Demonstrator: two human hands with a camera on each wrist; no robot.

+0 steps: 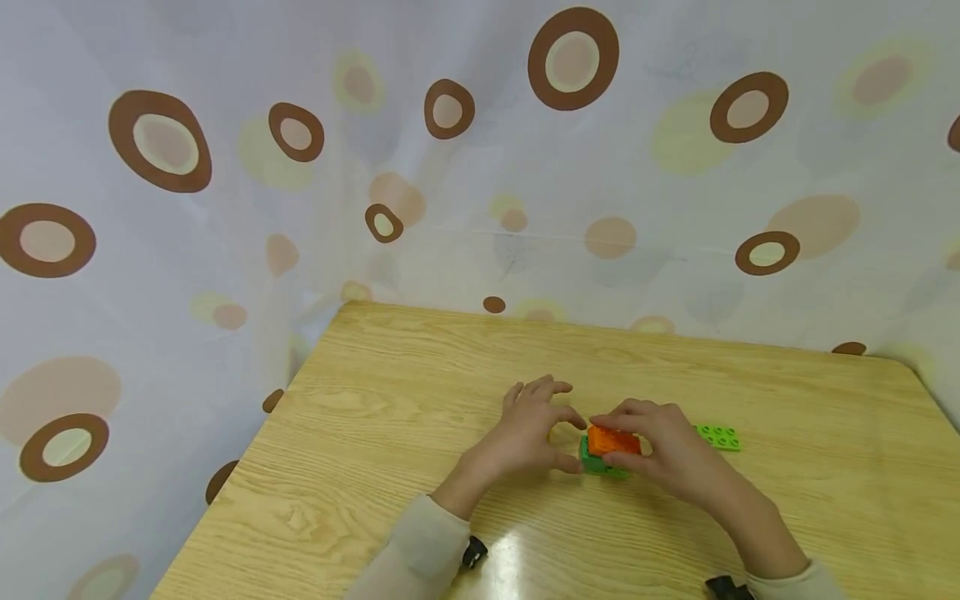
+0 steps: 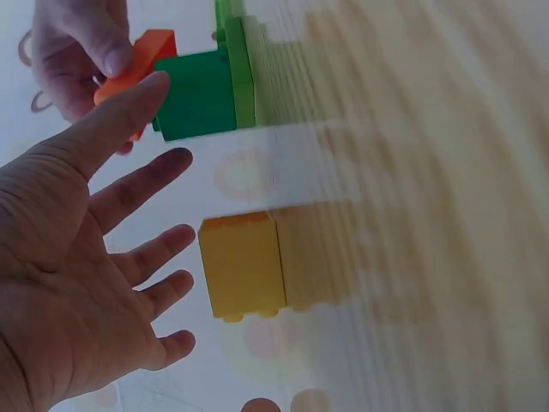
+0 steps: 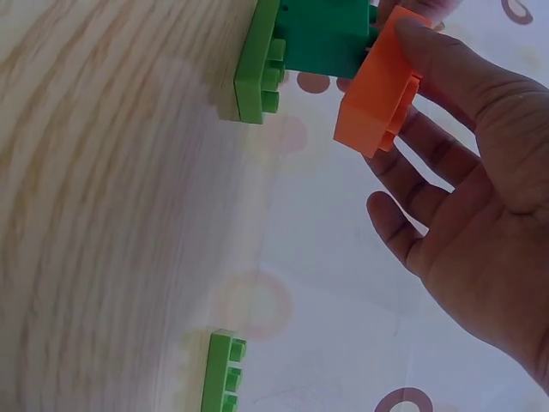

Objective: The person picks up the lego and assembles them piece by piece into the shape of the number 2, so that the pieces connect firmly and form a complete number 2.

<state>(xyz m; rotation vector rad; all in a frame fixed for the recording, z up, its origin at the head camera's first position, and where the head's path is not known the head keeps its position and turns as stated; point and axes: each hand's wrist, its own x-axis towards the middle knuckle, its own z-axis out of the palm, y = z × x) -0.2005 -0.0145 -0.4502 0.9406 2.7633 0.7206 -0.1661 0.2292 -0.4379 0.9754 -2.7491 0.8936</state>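
Note:
Between thumb and fingers, my right hand (image 1: 669, 443) pinches an orange toy brick (image 1: 617, 442). In the right wrist view the orange brick (image 3: 375, 90) is tilted, its lower edge right at the top of a dark green brick (image 3: 324, 39). That dark green brick stands on a light green studded brick (image 3: 254, 73) lying on the table. My left hand (image 1: 525, 435) is beside the stack with its fingers spread, holding nothing. Its thumb tip overlaps the dark green brick (image 2: 199, 94) in the left wrist view. A yellow brick (image 2: 244, 270) sits on the table close to the left fingers.
Another light green studded brick (image 1: 720, 437) lies on the wooden table (image 1: 390, 375), partly behind the right hand. A patterned curtain (image 1: 480, 167) hangs along the table's back and left edges. Black straps or mounts (image 1: 474, 552) show near both wrists.

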